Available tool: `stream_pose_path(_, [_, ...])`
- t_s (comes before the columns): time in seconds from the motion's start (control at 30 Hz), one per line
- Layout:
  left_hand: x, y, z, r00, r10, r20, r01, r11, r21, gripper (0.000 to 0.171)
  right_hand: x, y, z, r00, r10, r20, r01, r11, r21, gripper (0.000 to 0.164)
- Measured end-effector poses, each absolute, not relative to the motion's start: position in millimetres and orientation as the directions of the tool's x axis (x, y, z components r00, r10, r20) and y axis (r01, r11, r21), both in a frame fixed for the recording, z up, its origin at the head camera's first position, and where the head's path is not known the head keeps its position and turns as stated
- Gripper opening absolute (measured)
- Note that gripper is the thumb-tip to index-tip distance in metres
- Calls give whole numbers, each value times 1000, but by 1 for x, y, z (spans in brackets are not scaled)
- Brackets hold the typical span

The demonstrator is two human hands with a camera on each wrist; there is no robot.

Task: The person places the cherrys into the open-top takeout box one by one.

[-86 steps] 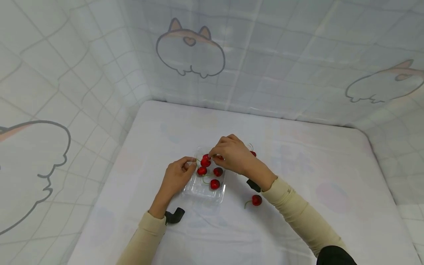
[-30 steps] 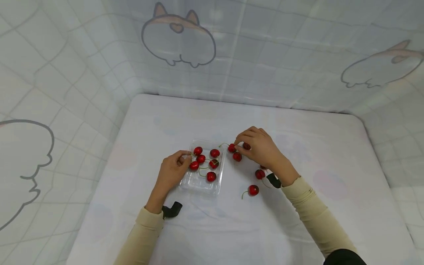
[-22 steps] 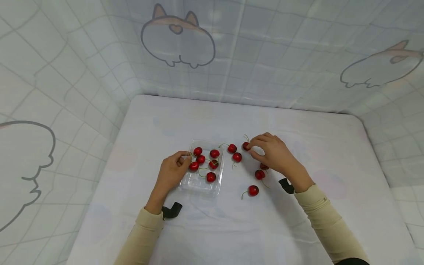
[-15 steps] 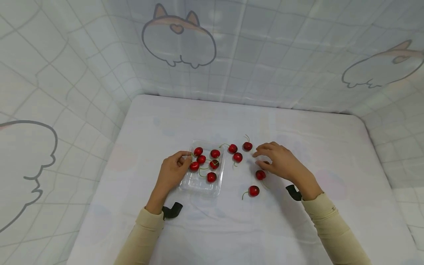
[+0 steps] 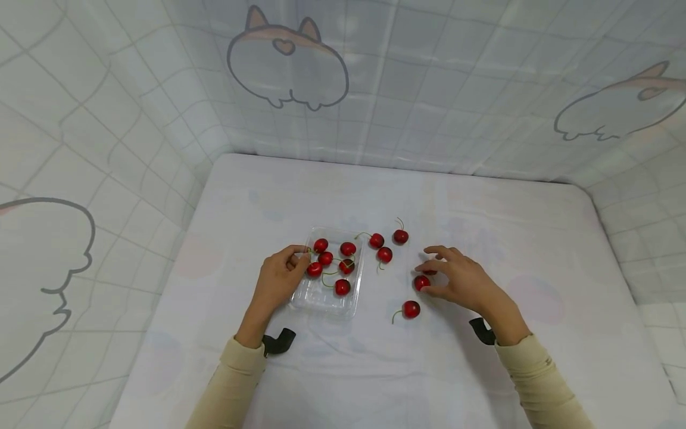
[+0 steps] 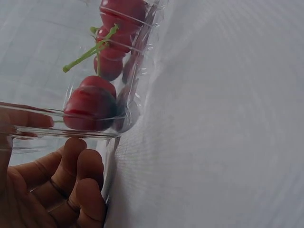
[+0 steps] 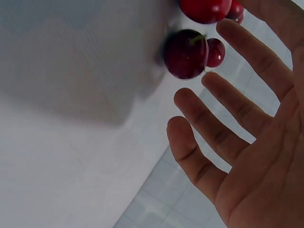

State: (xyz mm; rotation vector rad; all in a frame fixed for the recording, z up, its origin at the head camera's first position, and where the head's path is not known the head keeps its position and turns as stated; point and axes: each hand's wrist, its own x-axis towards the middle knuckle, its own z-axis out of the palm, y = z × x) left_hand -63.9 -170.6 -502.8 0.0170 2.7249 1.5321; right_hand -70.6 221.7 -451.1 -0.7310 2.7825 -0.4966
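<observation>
At its left edge, a clear plastic box (image 5: pixel 320 304) is pinched by my left hand (image 5: pixel 282 275); the left wrist view shows the thumb over the rim and curled fingers (image 6: pixel 90 166) below. Several red cherries (image 5: pixel 342 287) with green stems lie inside the box. My right hand (image 5: pixel 463 280) hovers with parted fingers around a cherry (image 5: pixel 421 283) on the table; another cherry (image 5: pixel 431 272) is partly hidden under the fingers. In the right wrist view the fingers are spread beside a dark cherry (image 7: pixel 185 54), with nothing gripped.
Between the box and my right hand lie loose cherries (image 5: pixel 384 255), and one more cherry (image 5: pixel 411 309) is nearer me. A white cloth (image 5: pixel 343 369) covers the table. Pale tile-patterned curtains (image 5: pixel 429 89) rise behind and at the sides.
My right hand has left the box, passed over the loose cherries and moved right and toward me, fingers spreading. My left hand stays on the box edge.
</observation>
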Motion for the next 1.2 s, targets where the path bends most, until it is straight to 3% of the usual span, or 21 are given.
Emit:
stream_pose_path(0.3, [-63,-171,-503,-1000,21,-9,3,519,854,25,-64,221,-462,-844,-534,-54,-487,804,-341,37])
stream_pose_path(1.2, [-64,-171,-505,-999,19,-29,-15,517,856,26,-67,216,-465,-855,-507,-106,-434,813,-388,39])
